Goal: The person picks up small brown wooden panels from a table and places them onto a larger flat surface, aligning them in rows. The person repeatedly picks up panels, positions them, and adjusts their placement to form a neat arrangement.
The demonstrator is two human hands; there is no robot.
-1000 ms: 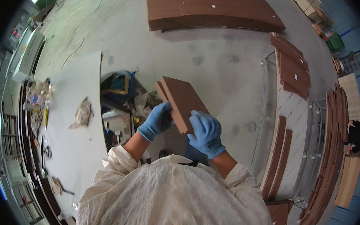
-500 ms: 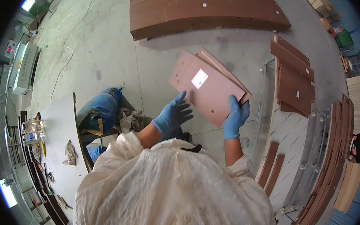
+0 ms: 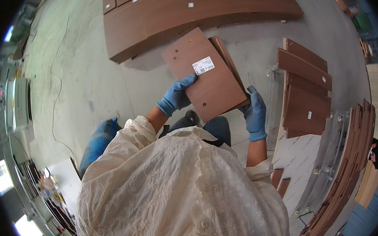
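Observation:
Both my hands, in blue gloves, hold a small stack of flat brown wooden panels (image 3: 202,72) out in front of me. The top panel carries a white sticker and a few small drilled holes. My left hand (image 3: 176,95) grips the near left edge of the stack. My right hand (image 3: 255,113) grips its near right corner, where a second panel shows underneath. My white lace sleeves and shirt fill the lower middle of the view.
Long curved brown panels (image 3: 162,8) lie on the concrete floor ahead. A stack of shorter brown panels (image 3: 305,94) rests on a metal cart at the right. More curved strips (image 3: 345,176) lean at far right. A blue object (image 3: 99,139) sits left of me.
I have turned and moved, so the curved floor panels and the right-hand stack are nearer. The panels in my hands are held flatter, sticker side up, and farther forward.

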